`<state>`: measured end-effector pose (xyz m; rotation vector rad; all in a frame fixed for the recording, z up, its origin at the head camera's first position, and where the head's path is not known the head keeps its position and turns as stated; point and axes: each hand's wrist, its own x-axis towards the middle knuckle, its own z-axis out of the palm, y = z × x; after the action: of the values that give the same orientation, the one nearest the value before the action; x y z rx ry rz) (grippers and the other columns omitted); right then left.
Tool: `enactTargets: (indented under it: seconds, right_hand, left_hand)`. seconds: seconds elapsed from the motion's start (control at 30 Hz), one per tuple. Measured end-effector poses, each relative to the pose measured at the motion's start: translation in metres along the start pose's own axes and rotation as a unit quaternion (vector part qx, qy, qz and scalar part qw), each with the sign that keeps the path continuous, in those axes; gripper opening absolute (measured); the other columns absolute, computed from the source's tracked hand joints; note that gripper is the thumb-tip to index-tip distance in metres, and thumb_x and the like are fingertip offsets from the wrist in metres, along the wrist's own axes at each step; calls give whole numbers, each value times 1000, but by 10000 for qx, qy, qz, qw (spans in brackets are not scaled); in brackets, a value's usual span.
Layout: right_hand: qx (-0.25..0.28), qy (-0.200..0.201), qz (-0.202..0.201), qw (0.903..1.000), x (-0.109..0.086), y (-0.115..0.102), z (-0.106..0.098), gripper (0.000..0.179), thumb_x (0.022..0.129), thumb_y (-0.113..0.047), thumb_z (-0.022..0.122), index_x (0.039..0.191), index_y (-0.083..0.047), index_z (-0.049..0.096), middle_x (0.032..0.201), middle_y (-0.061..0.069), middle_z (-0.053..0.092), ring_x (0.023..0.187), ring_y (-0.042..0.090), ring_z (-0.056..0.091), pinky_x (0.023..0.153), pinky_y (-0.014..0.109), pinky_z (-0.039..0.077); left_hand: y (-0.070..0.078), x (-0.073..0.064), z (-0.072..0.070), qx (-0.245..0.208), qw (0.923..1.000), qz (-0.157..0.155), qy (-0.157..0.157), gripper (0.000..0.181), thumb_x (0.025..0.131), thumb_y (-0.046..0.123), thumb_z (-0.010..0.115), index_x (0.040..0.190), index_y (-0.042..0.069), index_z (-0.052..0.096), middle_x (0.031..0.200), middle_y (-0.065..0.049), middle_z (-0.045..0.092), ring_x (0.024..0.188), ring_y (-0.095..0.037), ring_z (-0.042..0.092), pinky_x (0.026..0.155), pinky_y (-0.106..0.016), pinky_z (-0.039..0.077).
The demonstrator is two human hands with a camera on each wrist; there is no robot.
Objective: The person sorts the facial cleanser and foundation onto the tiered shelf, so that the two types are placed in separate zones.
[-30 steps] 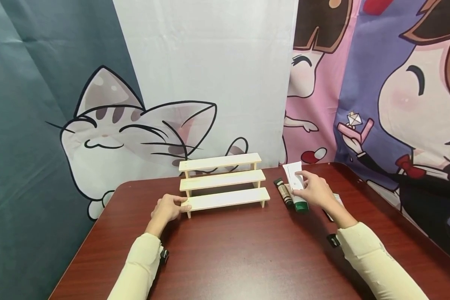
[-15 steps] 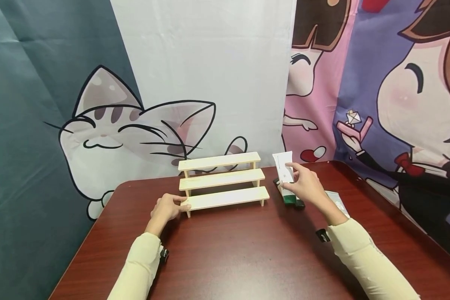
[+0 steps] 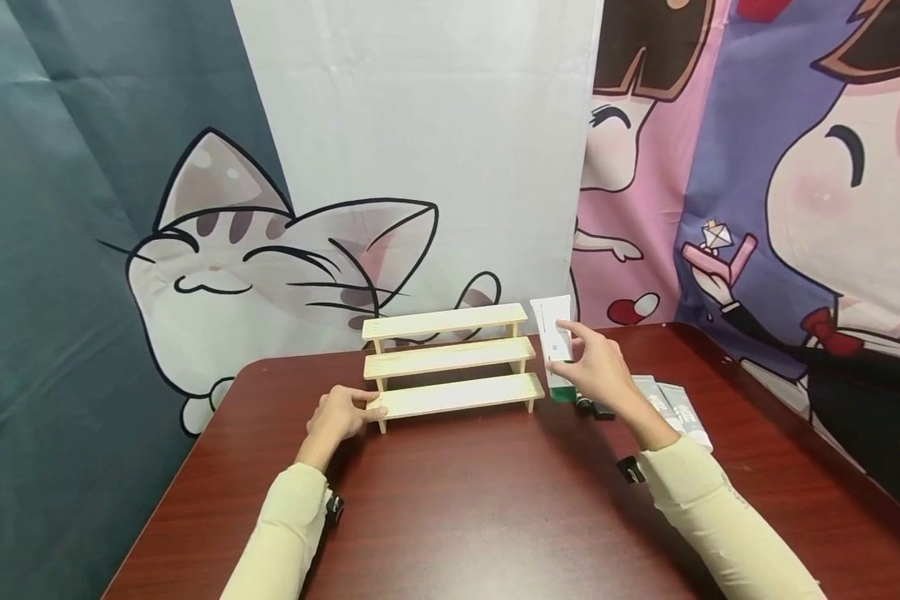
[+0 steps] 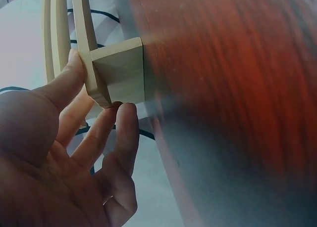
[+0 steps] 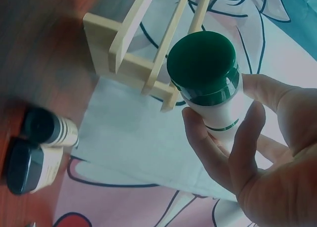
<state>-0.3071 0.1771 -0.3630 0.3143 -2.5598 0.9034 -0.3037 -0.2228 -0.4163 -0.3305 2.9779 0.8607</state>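
Observation:
A pale wooden three-tier shelf (image 3: 450, 396) stands at the back middle of the table. My left hand (image 3: 341, 417) grips the left end of its lowest board, thumb on top and fingertips under the edge, as the left wrist view shows (image 4: 94, 138). In my right hand (image 3: 596, 367) is a white squeeze tube (image 3: 553, 337) with a green cap (image 5: 203, 64), pinched between thumb and fingers. The tube is upright, cap down, just past the shelf's right end. In the right wrist view my right hand (image 5: 277, 148) curls round the tube below the cap.
Two dark-capped tubes (image 5: 42, 125) lie on the table (image 3: 435, 517) right of the shelf, mostly hidden behind my right hand in the head view. Two grey-and-white tubes (image 3: 678, 408) lie farther right, beside my forearm. A printed cartoon cloth (image 3: 420, 125) hangs behind the table.
My right hand has carried the white tube left from among the other tubes to the shelf's right end, uncovering the grey-and-white tubes. My left hand has kept its hold on the shelf.

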Motion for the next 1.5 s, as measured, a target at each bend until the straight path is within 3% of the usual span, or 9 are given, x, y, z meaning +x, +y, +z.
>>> enactTargets:
  seconds: [0.3, 0.63, 0.77, 0.97, 1.27, 1.5]
  right_hand:
    - [281, 166, -283, 9991, 3, -11, 9, 68, 76, -16, 85, 138, -10, 58, 99, 24, 72, 88, 32, 69, 64, 40, 52]
    - [298, 427, -524, 9973, 2, -15, 16, 69, 75, -17, 87, 137, -11, 58, 98, 23, 72, 77, 30, 65, 58, 37, 46]
    - [472, 533, -674, 9952, 5, -20, 20, 69, 75, -16, 87, 137, -12, 58, 99, 23, 72, 69, 26, 64, 54, 34, 46]
    - [967, 461, -778, 9912, 9, -33, 26, 70, 76, -14, 87, 138, -14, 56, 104, 22, 71, 63, 19, 70, 54, 32, 55]
    - [1337, 520, -1056, 9840, 17, -49, 34, 70, 76, -7, 86, 138, -9, 56, 107, 27, 69, 75, 30, 73, 63, 39, 60]
    - [1587, 435, -1173, 9794, 22, -58, 42, 69, 77, -6, 85, 139, -10, 55, 111, 30, 66, 68, 27, 73, 58, 35, 60]
  left_hand:
    - [4, 0, -2, 20, 10000, -57, -47, 46, 79, 49, 80, 122, 34, 73, 136, -26, 56, 111, -41, 58, 68, -45, 48]
    - [4, 1, 6, 118, 9999, -47, -106, 46, 81, 48, 79, 123, 34, 72, 135, -23, 57, 94, -31, 60, 61, -39, 45]
    - [3, 1, 5, 115, 9999, -5, -41, 45, 80, 47, 80, 122, 33, 73, 134, -23, 59, 100, -34, 61, 65, -43, 48]
    - [2, 1, 2, 136, 9999, -4, 16, 44, 80, 46, 81, 121, 32, 73, 134, -24, 58, 109, -39, 60, 70, -49, 49]
    - [4, 1, 0, 124, 9999, -38, -18, 44, 79, 46, 81, 121, 34, 73, 132, -24, 58, 110, -39, 58, 71, -49, 49]
    - [3, 2, -1, 162, 9999, -37, -2, 45, 79, 47, 80, 122, 34, 73, 132, -24, 59, 110, -38, 58, 70, -48, 49]
